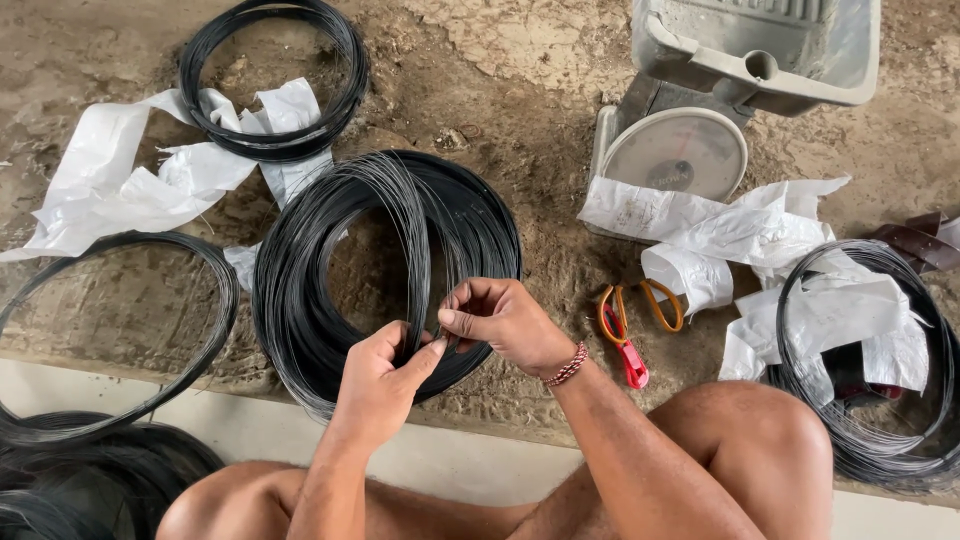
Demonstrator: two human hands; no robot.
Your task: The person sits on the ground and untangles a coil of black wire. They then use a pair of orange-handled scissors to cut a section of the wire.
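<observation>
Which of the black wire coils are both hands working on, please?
The thick centre coil: the left hand and right hand pinch its strands; the other coils lie untouched.

Rough, cracked earthen floor [530,130] in even daylight, meeting a pale smooth concrete ledge [250,425] along its near edge, with torn white plastic sheets [110,190] scattered across it.

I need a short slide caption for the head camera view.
Both hands pinch strands of a large black wire coil beside scissors and a weighing scale.

Bare forearms, no sleeves. Right hand [505,322]: red beaded bracelet [567,365] at the wrist, just behind the fingers. Left hand [378,385]: nothing worn. Knees bare.
</observation>
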